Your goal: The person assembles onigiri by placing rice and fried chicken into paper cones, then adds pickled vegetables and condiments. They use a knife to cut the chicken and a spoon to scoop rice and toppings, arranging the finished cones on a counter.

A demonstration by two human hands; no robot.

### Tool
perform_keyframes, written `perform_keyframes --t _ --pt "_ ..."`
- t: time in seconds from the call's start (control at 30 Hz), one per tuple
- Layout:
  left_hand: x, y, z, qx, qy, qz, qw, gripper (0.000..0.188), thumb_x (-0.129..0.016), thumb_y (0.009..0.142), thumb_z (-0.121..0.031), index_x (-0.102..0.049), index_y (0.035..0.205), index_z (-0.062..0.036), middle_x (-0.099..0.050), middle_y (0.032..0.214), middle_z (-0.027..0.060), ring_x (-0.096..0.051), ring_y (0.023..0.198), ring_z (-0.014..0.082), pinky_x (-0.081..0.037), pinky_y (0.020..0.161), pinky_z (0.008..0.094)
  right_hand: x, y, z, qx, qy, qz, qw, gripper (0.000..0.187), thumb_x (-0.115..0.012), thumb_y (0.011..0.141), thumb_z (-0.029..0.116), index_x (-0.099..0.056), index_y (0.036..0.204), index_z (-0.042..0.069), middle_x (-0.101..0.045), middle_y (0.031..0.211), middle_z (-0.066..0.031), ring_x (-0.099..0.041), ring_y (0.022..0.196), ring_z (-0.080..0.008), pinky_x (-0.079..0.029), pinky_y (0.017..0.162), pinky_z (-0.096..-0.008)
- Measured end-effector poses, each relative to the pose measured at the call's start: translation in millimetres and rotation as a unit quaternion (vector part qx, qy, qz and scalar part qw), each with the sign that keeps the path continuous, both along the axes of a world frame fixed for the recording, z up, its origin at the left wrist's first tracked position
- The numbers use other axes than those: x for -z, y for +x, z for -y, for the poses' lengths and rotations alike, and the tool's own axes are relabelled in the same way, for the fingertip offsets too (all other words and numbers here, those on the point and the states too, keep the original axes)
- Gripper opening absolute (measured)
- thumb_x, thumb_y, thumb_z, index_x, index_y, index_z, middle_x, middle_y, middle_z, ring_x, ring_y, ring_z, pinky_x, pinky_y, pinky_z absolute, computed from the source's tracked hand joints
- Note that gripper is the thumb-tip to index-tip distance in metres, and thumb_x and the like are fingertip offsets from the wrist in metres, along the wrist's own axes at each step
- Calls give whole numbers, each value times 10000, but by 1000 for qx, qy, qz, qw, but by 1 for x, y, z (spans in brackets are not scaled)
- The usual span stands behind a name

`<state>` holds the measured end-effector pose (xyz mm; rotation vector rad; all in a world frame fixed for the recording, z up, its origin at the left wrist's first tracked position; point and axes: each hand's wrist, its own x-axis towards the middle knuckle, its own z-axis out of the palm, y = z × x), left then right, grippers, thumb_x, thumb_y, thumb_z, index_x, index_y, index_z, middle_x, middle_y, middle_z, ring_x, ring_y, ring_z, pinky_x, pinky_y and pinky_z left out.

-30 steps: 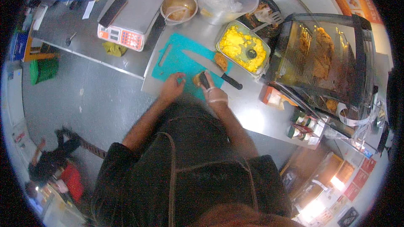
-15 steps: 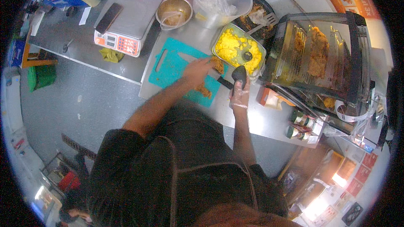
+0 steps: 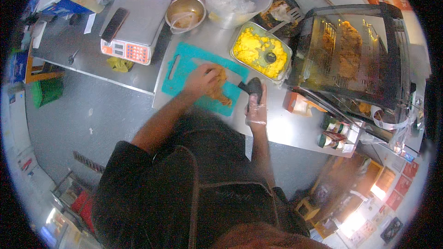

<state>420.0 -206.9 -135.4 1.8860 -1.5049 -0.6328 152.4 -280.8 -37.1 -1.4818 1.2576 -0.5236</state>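
My left hand (image 3: 199,82), smeared by motion, has its fingers bent over a brown fried piece of food (image 3: 220,77) on the teal cutting board (image 3: 184,54). More fried pieces (image 3: 222,97) lie beside it, near the board's right front edge. My right hand (image 3: 257,113), in a clear plastic glove, is closed on a dark rounded thing (image 3: 254,85) whose kind I cannot make out. Touching or just left of it is a black handle (image 3: 242,85), looking like a knife's. Whether the right hand also grips it, I cannot tell.
Behind the board is a tray of yellow food (image 3: 241,56) under a clear lid with a black knob. Nearby are a metal bowl (image 3: 177,7), a clear tub (image 3: 258,0), a black pan (image 3: 288,34), a scale (image 3: 138,16) and, at right, a glass warming cabinet (image 3: 318,46).
My left hand has moved left across the board, and the fried piece by its fingers has shifted left too. My right hand, with the dark thing, has come slightly left and nearer to me.
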Motion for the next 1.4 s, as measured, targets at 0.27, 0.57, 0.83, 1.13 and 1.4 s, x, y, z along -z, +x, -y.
perform_keyframes --t 0.27,0.57,0.83,1.13,1.4 --pt "5 23 -108 -34 16 78 996 444 -711 839 -57 -676 1272 -146 -614 1397 116 -606 1265 387 -550 1013 499 -46 109 -13 -277 -20 -202 939 698 -533 1060 554 -266 1668 338 -731 1096 -265 -715 916 -486 -549 793 -519" --pt "-10 3 -160 -212 28 -54 975 509 -767 862 -83 -643 1354 -123 -612 1425 187 -544 1351 426 -451 1151 515 28 150 -51 -420 -373 -301 771 681 -538 1063 537 -303 1656 298 -742 1108 -267 -736 900 -467 -559 726 -571" --pt "-1 1 -152 -223 62 -74 970 482 -743 924 -168 -619 1381 -81 -642 1392 188 -572 1325 405 -447 1146 501 0 156 -26 -312 -87 -129 937 649 -568 1059 474 -330 1645 331 -725 1094 -296 -737 898 -468 -552 743 -591" --pt "5 13 -140 -245 119 -67 960 445 -725 936 -202 -624 1346 -63 -671 1337 187 -620 1265 418 -490 1090 505 63 178 -42 -412 -412 -172 794 661 -556 1061 467 -301 1654 325 -767 901 -217 -732 772 -455 -537 692 -609" --pt "-3 17 -124 -214 39 -34 975 480 -737 939 -224 -607 1378 -79 -659 1359 193 -613 1267 412 -493 1087 503 5 149 39 -320 -124 -409 845 690 -609 1040 461 -288 1649 418 -748 1127 -193 -729 925 -428 -565 714 -569"
